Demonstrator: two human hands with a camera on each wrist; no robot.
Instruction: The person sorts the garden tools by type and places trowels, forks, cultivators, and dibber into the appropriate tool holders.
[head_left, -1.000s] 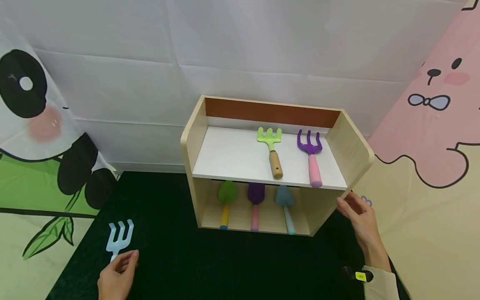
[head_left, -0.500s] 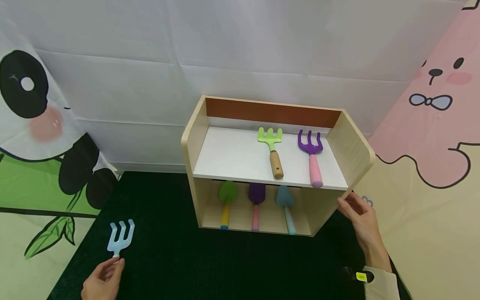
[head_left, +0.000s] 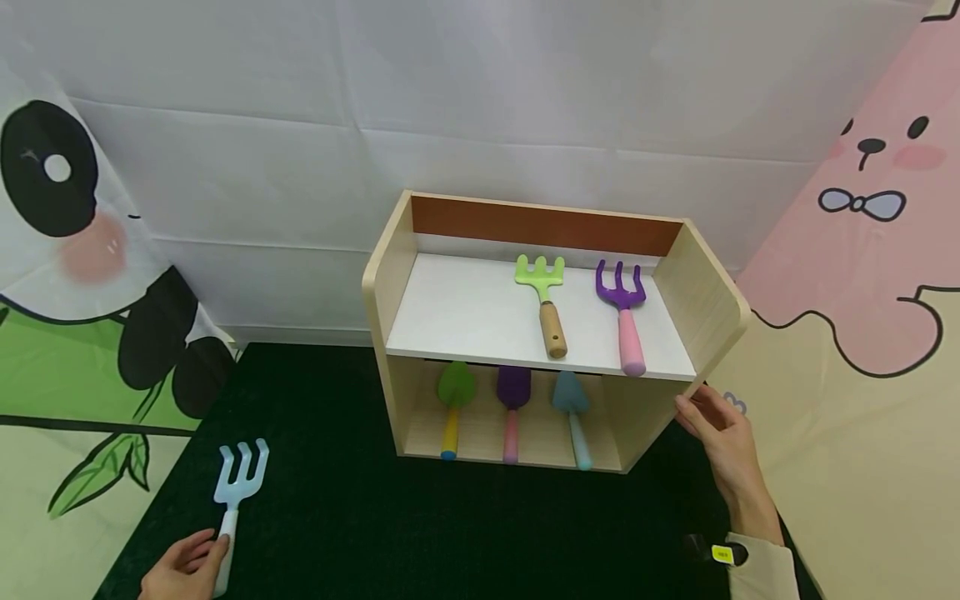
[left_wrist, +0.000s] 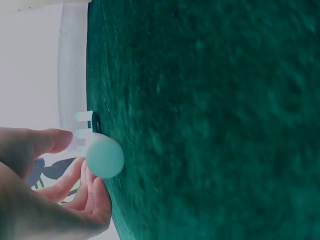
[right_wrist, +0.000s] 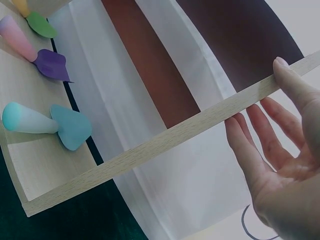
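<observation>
A light blue hand fork (head_left: 240,487) lies on the dark green cloth at the left, tines pointing away. My left hand (head_left: 182,568) is beside its white handle. In the left wrist view the thumb stands apart from the fingers (left_wrist: 92,197), which are right at the round handle end (left_wrist: 105,156). My right hand (head_left: 723,446) grips the front edge of the right side panel of a small wooden shelf (head_left: 712,312), thumb on one face and fingers on the other. On its upper board lie a green fork (head_left: 551,321) and a purple fork with pink handle (head_left: 628,329).
The lower compartment holds a green trowel (head_left: 456,392), a purple trowel (head_left: 513,396) and a blue trowel (head_left: 572,400). A white sheet (head_left: 262,167) hangs behind the shelf. Cartoon-printed panels stand left and right. Dark green cloth (head_left: 337,517) spreads in front.
My left hand has slid back and left along the fork, uncovering its handle. The fork stays where it was. My right hand keeps its grip on the shelf.
</observation>
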